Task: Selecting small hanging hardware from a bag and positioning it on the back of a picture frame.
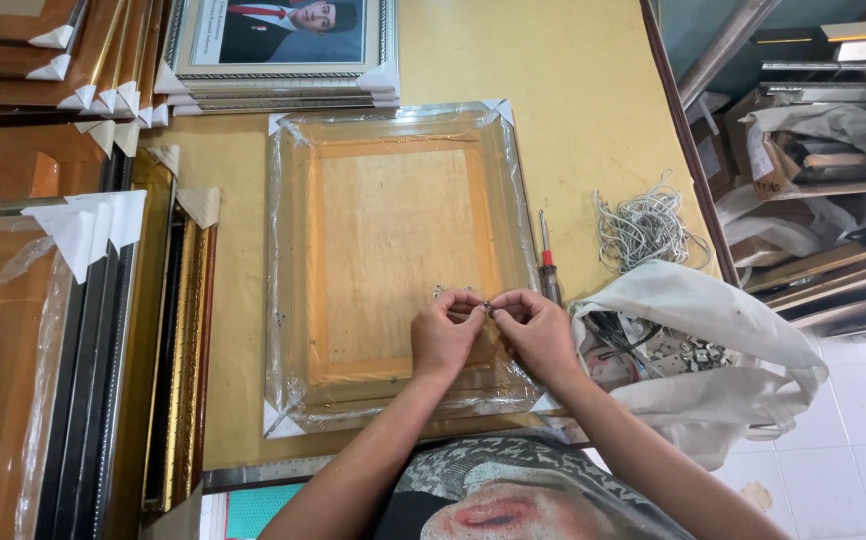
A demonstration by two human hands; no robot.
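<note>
Yellow work surface (pixel 573 110), plastic-wrapped wooden picture frame (pixel 400 262) lying back side up at centre, left hand (pixel 445 337) and right hand (pixel 536 331) meeting at its 6 o'clock edge, fingers pinching one small metal piece (pixel 487 307), red-handled screwdriver (pixel 548 265) at 3 o'clock.

A wrapped frame (pixel 398 265) lies mid-picture on the worktop (pixel 573 100). A screwdriver (pixel 548 265) lies along its right edge, a cord bundle (pixel 645 228) further right, a bag (pixel 713 360) lower right, stacked frames (pixel 278 50) above.
</note>
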